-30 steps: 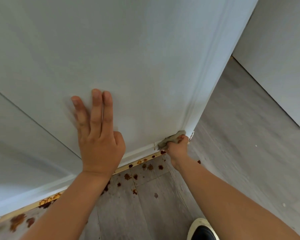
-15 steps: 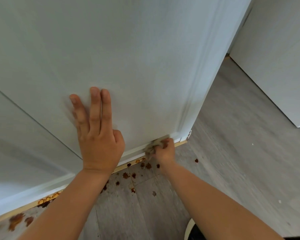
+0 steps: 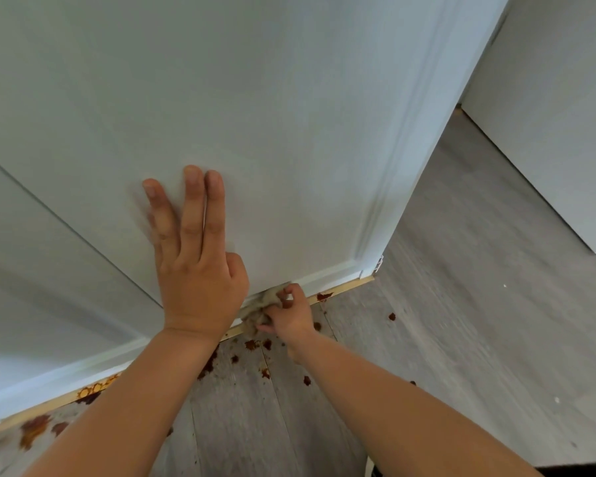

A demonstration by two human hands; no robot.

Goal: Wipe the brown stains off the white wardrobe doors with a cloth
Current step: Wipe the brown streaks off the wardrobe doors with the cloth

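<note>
Your right hand (image 3: 289,313) grips a bunched tan cloth (image 3: 260,309) against the bottom edge of the white wardrobe door (image 3: 289,132), fingers curled round the wad. Your left hand (image 3: 200,280) lies flat on the door panel just above it, fingers straight and pressing. The cloth sits where the door's lower moulding meets the wooden strip (image 3: 344,290) beneath it.

To do this pass well, run the cloth along the moulding's groove in short, firm strokes. Turn it to a clean face as it browns, and let the flat hand steady the door.

Below the door, brown stains (image 3: 252,345) spatter the grey floor (image 3: 461,304) and mark the strip further toward the door's left. None shows plainly on the panel itself. Your left wrist hides part of the door's bottom edge, so check there. A neighbouring door (image 3: 31,253) adjoins on the left, and a white cabinet (image 3: 565,132) stands well off to the door's right.
</note>
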